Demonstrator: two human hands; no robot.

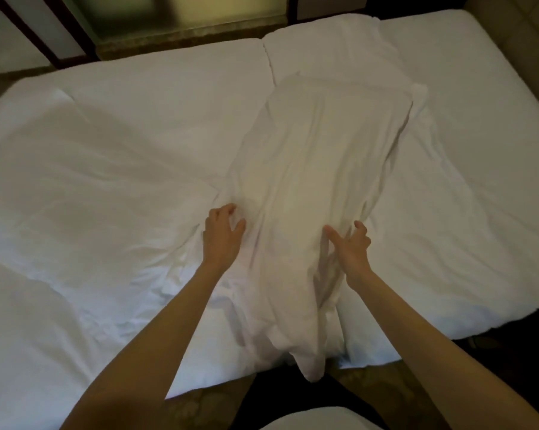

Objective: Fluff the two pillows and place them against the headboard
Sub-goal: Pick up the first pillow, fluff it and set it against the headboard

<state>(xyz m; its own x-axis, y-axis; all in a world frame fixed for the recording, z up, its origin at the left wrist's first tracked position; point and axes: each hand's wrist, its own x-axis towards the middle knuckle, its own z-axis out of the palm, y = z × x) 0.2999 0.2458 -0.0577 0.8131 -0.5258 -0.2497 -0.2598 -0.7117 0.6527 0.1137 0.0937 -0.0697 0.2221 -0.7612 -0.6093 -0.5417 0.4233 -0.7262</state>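
Observation:
A long white pillow point(308, 169) lies lengthwise across the bed in front of me, its near corner hanging over the bed's edge. Behind it, at the far side, rests a second white pillow point(330, 48). My left hand point(223, 234) hovers at the near pillow's left side with fingers spread and curled, holding nothing. My right hand point(352, 243) is on the pillow's right side, fingers apart, thumb and fingertips touching the cloth without a clear grip.
The white duvet point(91, 181) covers the left of the bed, creased. Bare mattress sheet point(479, 88) shows on the right. A dark window frame and ledge point(175, 32) run along the far side. Patterned floor point(200, 398) lies below the bed's near edge.

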